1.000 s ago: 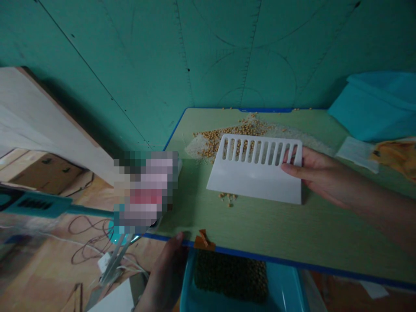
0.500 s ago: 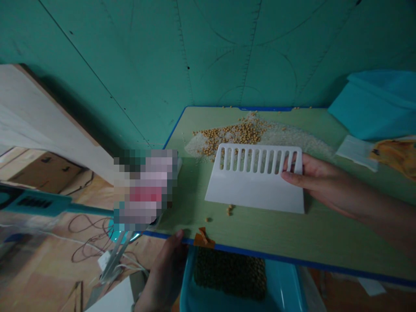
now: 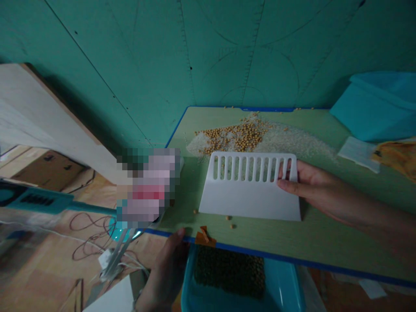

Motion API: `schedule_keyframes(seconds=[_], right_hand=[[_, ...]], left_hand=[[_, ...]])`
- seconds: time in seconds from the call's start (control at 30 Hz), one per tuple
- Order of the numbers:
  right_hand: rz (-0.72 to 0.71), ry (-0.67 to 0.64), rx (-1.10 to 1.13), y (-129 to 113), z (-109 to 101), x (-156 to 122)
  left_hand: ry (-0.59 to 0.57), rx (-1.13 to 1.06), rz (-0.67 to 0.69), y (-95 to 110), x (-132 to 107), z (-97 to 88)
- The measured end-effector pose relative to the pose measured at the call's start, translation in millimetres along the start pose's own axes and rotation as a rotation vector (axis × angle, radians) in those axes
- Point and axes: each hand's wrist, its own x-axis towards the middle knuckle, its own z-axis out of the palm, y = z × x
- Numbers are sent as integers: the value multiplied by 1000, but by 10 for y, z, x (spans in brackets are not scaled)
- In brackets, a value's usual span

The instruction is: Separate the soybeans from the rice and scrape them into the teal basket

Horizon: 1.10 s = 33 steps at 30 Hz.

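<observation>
My right hand (image 3: 312,188) grips the right end of a white plastic scraper (image 3: 247,195) with a slotted top, standing on edge on the green table (image 3: 292,242). A few loose soybeans (image 3: 230,222) lie just in front of its lower edge. Behind it is a heap of soybeans (image 3: 234,136) mixed with white rice (image 3: 289,141). My left hand (image 3: 167,271) holds the left side of a teal bin (image 3: 282,290) under the table's front edge; the bin holds many soybeans (image 3: 230,273).
A teal container (image 3: 377,106) stands at the back right, with a white paper (image 3: 357,151) and a yellow packet (image 3: 398,158) beside it. A green wall rises behind. To the left are a wooden board (image 3: 42,117), cables on the floor and a blurred patch.
The scraper has been drawn toward the front edge, away from the heap. The few soybeans before it have rolled nearer the edge and spread apart.
</observation>
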Motion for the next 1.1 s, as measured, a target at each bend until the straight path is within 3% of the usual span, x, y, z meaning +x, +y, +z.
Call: schedule_keyframes(seconds=[0.2,0.37,0.67,0.83,1.1], right_hand=[[51,69,-33,25,5,-34],[141,34,10,0,38,-177],[195,53,-1,83,-50,-433],[266,69,9,97,-65,-462],[161,215,14,-13,-1,-356]], left_hand=[[42,27,52,-61,44,-52],[73,54,24,-79,60,-83],[123,13,101,9,-19,71],[129,10,61,-6,-2,35],[124,32,13,16,-83,-162]])
